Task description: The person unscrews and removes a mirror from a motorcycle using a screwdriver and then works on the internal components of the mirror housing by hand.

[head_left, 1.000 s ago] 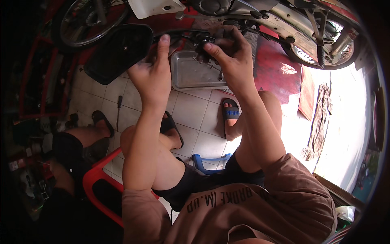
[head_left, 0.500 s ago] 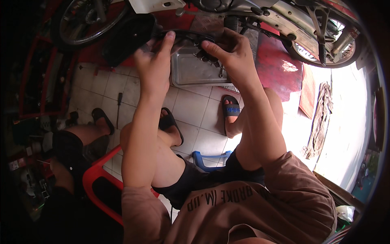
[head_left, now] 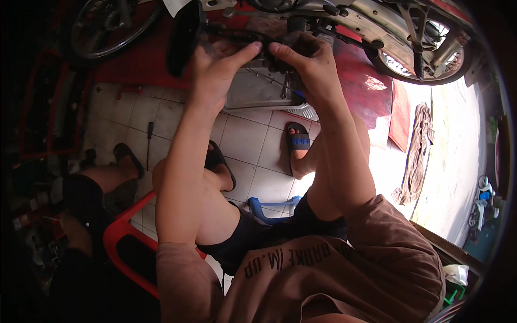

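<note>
So up at the top middle of the frame, both hands are stuck into the underside of a motorcycle (head_left: 344,21) that stretches across the whole upper edge. The left hand (head_left: 215,70) is raised with the fingers stretched out, and its fingertips press against a dark part (head_left: 258,40) under the bike. The right hand (head_left: 309,59) is curled round the same dark bit from the other side, its thumb pointing toward the left fingertips, so the two hands nearly meet there. What exactly that dark part is can't be made out, too shadowy.

Just below the hands sits a grey metal tray (head_left: 258,94) on the tiled floor (head_left: 253,145), with some small bits inside that are too blurry to name. A black panel (head_left: 183,35) hangs tilted just left of the left hand, and a spoked wheel (head_left: 107,24) fills the upper left corner. Another wheel (head_left: 414,62) shows at the upper right.

Further down, the person's feet are in dark sandals, the right sandal (head_left: 297,141) with a blue strap, the left sandal (head_left: 218,161) beside the left knee. A screwdriver (head_left: 149,142) lies on the tiles at centre left. A red plastic stool (head_left: 121,237) is at the lower left, a blue stool (head_left: 269,207) pokes out between the legs, and a brown rag (head_left: 417,151) lies on the bright ground at the right.
</note>
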Demonstrator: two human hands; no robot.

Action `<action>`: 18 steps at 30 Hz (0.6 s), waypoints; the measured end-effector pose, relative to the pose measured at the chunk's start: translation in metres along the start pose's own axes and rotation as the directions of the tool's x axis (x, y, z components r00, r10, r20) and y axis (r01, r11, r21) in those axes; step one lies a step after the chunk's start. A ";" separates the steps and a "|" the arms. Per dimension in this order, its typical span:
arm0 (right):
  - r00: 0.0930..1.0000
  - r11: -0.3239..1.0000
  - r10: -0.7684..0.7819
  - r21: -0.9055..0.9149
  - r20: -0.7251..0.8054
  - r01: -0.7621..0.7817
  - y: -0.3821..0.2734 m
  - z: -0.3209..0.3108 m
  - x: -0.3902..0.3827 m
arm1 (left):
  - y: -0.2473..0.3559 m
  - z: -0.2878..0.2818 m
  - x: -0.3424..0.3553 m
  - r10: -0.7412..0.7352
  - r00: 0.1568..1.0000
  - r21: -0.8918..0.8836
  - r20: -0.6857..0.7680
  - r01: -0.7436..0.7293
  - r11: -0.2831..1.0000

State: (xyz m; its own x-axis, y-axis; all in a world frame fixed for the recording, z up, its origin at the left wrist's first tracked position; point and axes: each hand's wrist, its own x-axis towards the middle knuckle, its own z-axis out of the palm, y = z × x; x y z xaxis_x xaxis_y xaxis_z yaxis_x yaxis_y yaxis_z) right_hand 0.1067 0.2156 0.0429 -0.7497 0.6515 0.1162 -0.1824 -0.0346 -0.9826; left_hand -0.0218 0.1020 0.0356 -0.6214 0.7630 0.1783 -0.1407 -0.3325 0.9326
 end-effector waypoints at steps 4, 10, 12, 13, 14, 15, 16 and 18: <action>1.000 0.994 -0.001 0.112 0.030 -0.003 0.005 -0.005 0.002 | -0.003 0.003 0.003 0.028 0.998 -0.066 -0.054 -0.031 0.997; 0.970 0.969 -0.241 -0.039 0.044 0.243 0.000 -0.012 0.003 | 0.006 0.022 -0.009 0.282 0.959 0.012 -0.013 -0.282 0.959; 0.953 0.950 -0.295 -0.079 0.075 0.301 -0.007 -0.016 0.002 | 0.008 0.031 -0.017 0.373 0.927 0.104 -0.034 -0.368 0.924; 0.933 0.927 -0.344 -0.116 0.109 0.356 -0.010 -0.018 0.002 | 0.009 0.034 -0.021 0.460 0.887 0.197 -0.049 -0.443 0.875; 0.932 0.926 -0.347 -0.122 0.106 0.358 -0.011 -0.020 0.001 | 0.012 0.035 -0.024 0.461 0.886 0.191 -0.046 -0.445 0.875; 0.919 0.915 -0.386 -0.090 0.086 0.393 -0.009 -0.021 0.000 | 0.016 0.036 -0.027 0.534 0.842 0.319 0.071 -0.527 0.788; 0.903 0.902 -0.424 -0.059 0.064 0.428 -0.008 -0.022 0.000 | 0.021 0.036 -0.029 0.583 0.789 0.425 0.196 -0.604 0.674; 0.899 0.899 -0.430 -0.048 0.087 0.435 -0.005 -0.028 0.001 | 0.023 0.039 -0.027 0.697 0.680 0.429 0.228 -0.713 0.555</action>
State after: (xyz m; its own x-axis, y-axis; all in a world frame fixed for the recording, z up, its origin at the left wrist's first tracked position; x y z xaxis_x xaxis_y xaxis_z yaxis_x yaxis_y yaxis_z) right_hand 0.1246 0.2382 0.0440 -0.6505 0.5347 0.5394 -0.4594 0.2886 -0.8401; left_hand 0.0217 0.0955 0.0649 -0.3450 0.4129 0.8429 0.6955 -0.4906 0.5250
